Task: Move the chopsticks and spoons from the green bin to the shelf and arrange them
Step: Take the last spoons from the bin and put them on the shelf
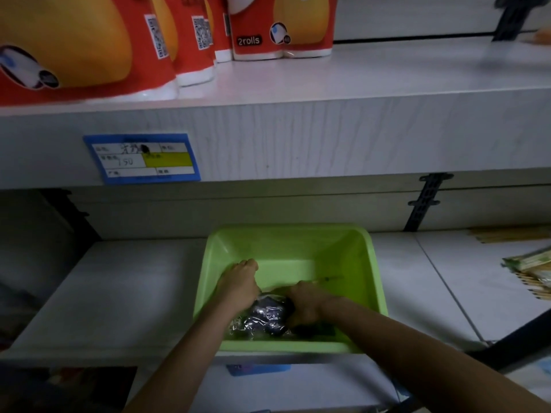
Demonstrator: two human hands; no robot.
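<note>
The green bin (366, 263) stands on the lower white shelf (119, 293). Both my hands are inside it. My left hand (238, 283) is closed at the bin's left side, against a shiny clear-plastic packet of dark items (264, 318) that lies in the bin's near part. My right hand (307, 302) is closed on that packet's right end. A thin stick-like item (328, 278) lies on the bin floor just beyond my right hand. Packs of chopsticks (530, 271) lie on the shelf at the far right.
The upper shelf board (298, 138) hangs over the bin, with a blue price label (141, 158) on its front edge. Red and yellow paper-roll packs (280, 28) stand on it at the left. A black shelf bracket (423, 201) is at the back right.
</note>
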